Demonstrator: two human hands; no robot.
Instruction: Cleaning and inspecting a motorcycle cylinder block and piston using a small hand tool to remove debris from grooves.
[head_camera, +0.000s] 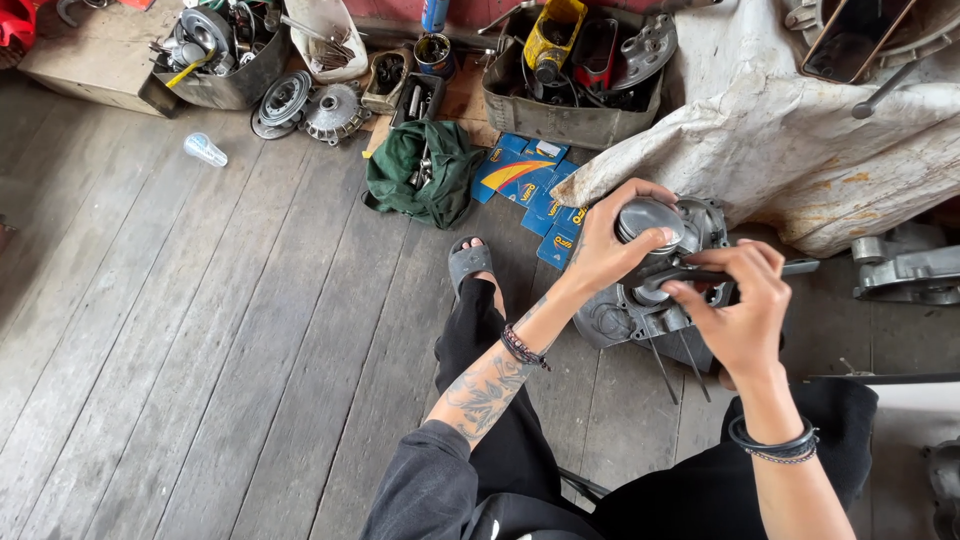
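My left hand grips a round silver piston from its left side, thumb and fingers wrapped around its crown. It sits above a grey metal engine casing resting on the wooden floor. My right hand holds a dark slim tool that lies crosswise just under the piston, its tip poking out to the right. Two thin studs stick out of the casing toward me.
A dirty white cloth-covered bulk stands behind the casing. Blue and yellow cartons, a green cloth with tools, metal tubs of parts, round metal discs and a plastic cup lie farther off. My sandalled foot rests on the planks.
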